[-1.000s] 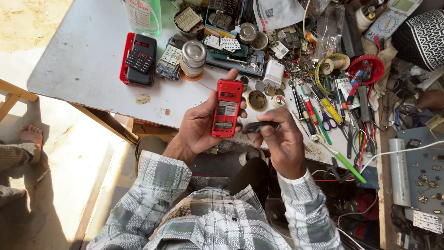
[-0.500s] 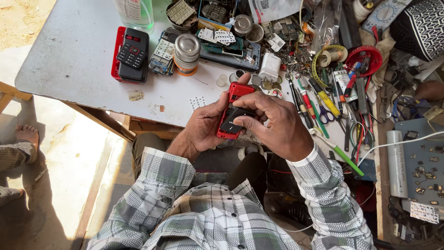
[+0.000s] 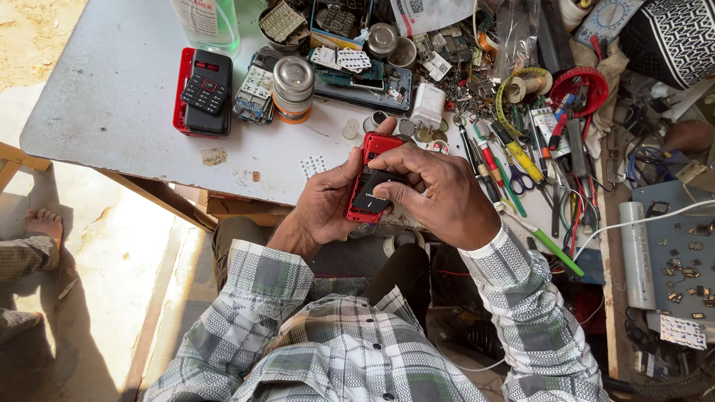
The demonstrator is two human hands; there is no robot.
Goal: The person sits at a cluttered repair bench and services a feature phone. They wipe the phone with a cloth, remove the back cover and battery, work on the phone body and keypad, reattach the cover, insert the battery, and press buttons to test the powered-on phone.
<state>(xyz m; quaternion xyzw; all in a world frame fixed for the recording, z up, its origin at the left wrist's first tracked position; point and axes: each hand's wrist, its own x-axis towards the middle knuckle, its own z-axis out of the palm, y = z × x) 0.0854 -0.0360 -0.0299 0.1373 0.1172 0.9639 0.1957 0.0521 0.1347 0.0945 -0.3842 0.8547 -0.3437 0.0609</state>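
Red mobile phone being held back-up just off the near edge of the white table, between both hands. Black battery now sitting in the open back of the phone, where a second ago lying apart in the right fingers beside the handset. Left hand cradling the phone from beneath and along its left side, thumb closed against the upper edge. Right hand closed over the battery from the right, fingertips pressing down on its top face; half a second ago already covering it, so pressing appearing sustained. Judging from this, battery being seated; full seating not confirmable, part of the bay hidden under the fingers.

Just beyond the grip, small white charger block and round coin-like parts. Right of the grip, row of screwdrivers and pens. Left of and beyond the grip, second red-and-black keypad phone and metal tin.
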